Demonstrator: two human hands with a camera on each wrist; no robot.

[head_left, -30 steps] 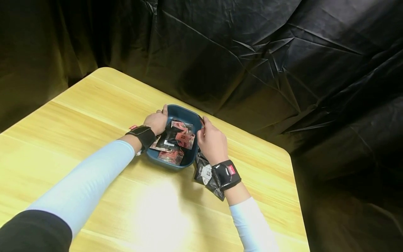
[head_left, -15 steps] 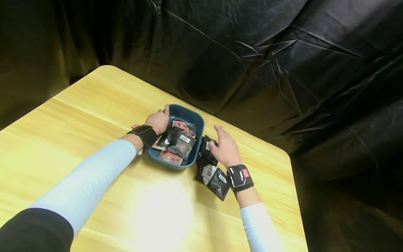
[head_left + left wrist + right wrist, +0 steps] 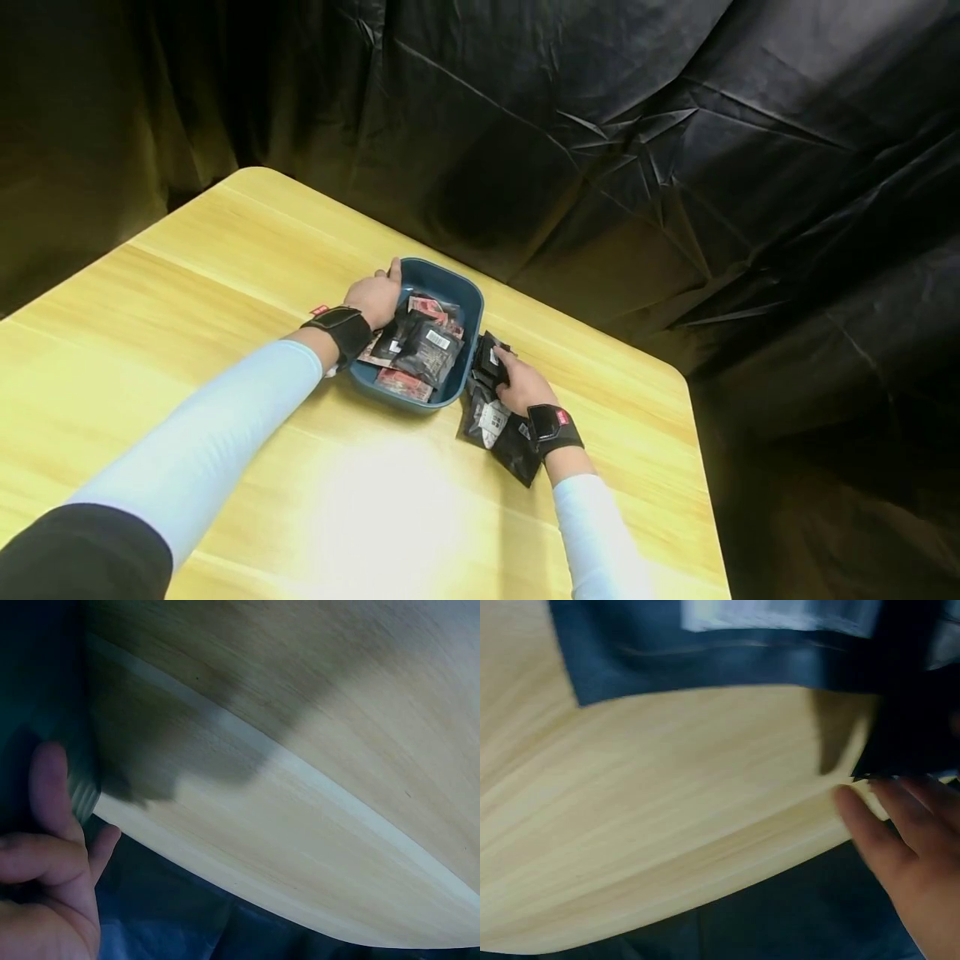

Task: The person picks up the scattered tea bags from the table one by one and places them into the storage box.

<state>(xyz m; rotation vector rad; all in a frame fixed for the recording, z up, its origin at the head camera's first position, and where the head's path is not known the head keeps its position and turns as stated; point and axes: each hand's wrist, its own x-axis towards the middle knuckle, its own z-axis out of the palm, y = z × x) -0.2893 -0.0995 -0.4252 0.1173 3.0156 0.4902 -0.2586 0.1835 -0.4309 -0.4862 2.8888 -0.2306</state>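
Observation:
A dark blue plastic bin (image 3: 471, 312) sits on the table with several packets inside. Uppermost in it lies a black packet (image 3: 429, 354) with a white barcode label; red-printed packets (image 3: 405, 383) show beneath. My left hand (image 3: 372, 300) grips the bin's left side, and its fingers (image 3: 51, 780) lie along the outer wall in the left wrist view. My right hand (image 3: 525, 387) reaches over several black packets to the right of the bin. Its fingertips touch a black packet (image 3: 487, 346) close to the bin wall; the thumb is hidden in the right wrist view.
Two more black packets lie nearer me, one with a white label (image 3: 492, 421) and one partly under the right wrist (image 3: 517, 454). The wooden table (image 3: 225, 275) has rounded far corners. Black sheeting (image 3: 600, 208) hangs behind it.
A black packet now lies on top in the bin, where my right hand was a second ago. That hand has moved right, then down onto the packets outside. The left hand stays at the bin.

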